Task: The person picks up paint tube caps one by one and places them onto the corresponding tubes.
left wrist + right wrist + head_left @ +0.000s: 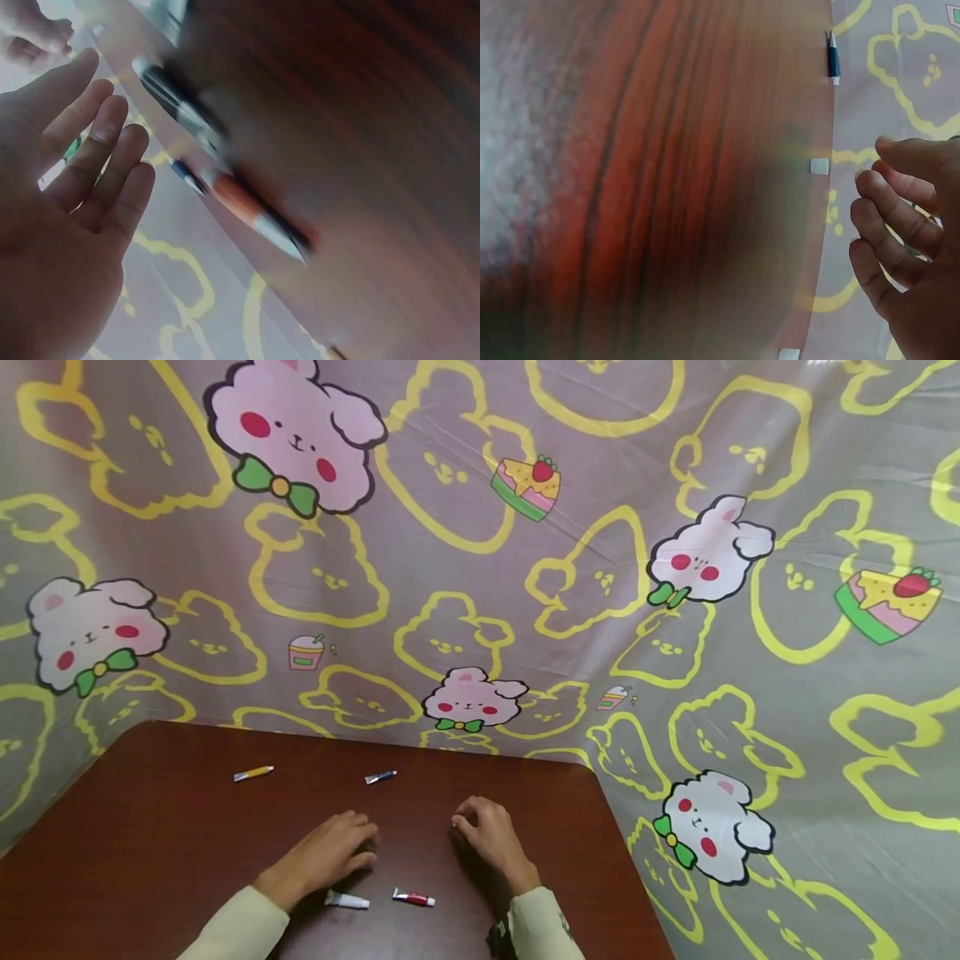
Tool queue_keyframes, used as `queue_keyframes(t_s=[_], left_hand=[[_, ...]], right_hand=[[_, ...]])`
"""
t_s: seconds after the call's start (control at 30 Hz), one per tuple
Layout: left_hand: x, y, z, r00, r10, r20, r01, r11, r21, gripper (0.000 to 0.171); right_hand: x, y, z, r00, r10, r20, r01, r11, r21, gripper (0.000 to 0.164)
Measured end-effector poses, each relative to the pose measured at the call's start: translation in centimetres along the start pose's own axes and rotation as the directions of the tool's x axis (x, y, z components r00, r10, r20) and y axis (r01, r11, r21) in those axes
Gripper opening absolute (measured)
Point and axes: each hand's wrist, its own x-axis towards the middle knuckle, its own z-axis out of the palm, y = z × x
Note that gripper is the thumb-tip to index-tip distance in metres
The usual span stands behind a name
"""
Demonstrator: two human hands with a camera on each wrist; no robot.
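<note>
My left hand (326,853) is over the table near its front, with fingers loosely bent and nothing in them. Just below it lie a white tube (347,901) and a red tube (413,897), both with white caps. In the left wrist view a blurred black tube (180,105) and an orange-red tube (244,202) lie beside the relaxed fingers. My right hand (491,837) stays to the right, palm turned inward; its gently curved fingers (889,217) hold nothing in the right wrist view. Farther back lies a dark blue tube (381,777).
A yellow tube (253,773) lies at the back left of the dark red-brown table (187,835). A cloth (450,560) printed with rabbits and cakes hangs behind and to the right, along the table's edges. Small white pieces (819,166) show near the table edge.
</note>
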Motion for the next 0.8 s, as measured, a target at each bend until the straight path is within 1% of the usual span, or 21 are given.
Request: queue_keyframes(t_s=[0.07,0.17,0.23,0.33,0.57,0.63,0.73,0.8], left_hand=[[-0.1,-0.5,-0.2,1.000,-0.025,0.018,0.025,1.000,-0.006,0.018],[-0.2,-1.1,-0.5,0.998,-0.053,0.034,0.054,0.998,-0.014,0.018],[-0.3,-1.4,-0.7,0.997,-0.066,0.040,0.067,0.998,-0.021,0.018],[-0.5,-1.8,-0.8,0.996,-0.080,0.036,0.081,0.996,-0.026,0.017],[-1.3,-2.9,-0.8,0.995,-0.095,0.004,0.095,0.995,-0.011,0.019],[-1.5,-3.3,-0.9,0.994,-0.109,0.013,0.109,0.994,-0.013,0.019],[-1.7,-3.8,-1.2,0.990,-0.139,0.033,0.140,0.990,-0.017,0.019],[-1.7,-4.2,-1.4,0.988,-0.151,0.034,0.151,0.988,-0.013,0.019]], right_hand=[[0.1,0.0,-0.1,1.000,0.011,0.011,-0.011,1.000,0.002,0.007],[0.2,0.0,-0.2,0.998,0.055,0.037,-0.055,0.998,0.005,0.009],[0.3,0.0,-0.3,0.995,0.084,0.053,-0.085,0.996,0.004,0.010],[0.3,0.1,-0.2,0.992,0.105,0.064,-0.106,0.994,0.006,0.012],[0.3,0.3,0.2,0.991,0.101,0.083,-0.101,0.995,-0.010,0.014],[0.3,0.2,0.3,0.988,0.119,0.099,-0.118,0.993,-0.015,0.015],[0.4,0.2,0.5,0.986,0.116,0.116,-0.115,0.993,-0.013,0.017],[0.5,0.2,0.5,0.986,0.112,0.121,-0.111,0.994,-0.019,0.019]])
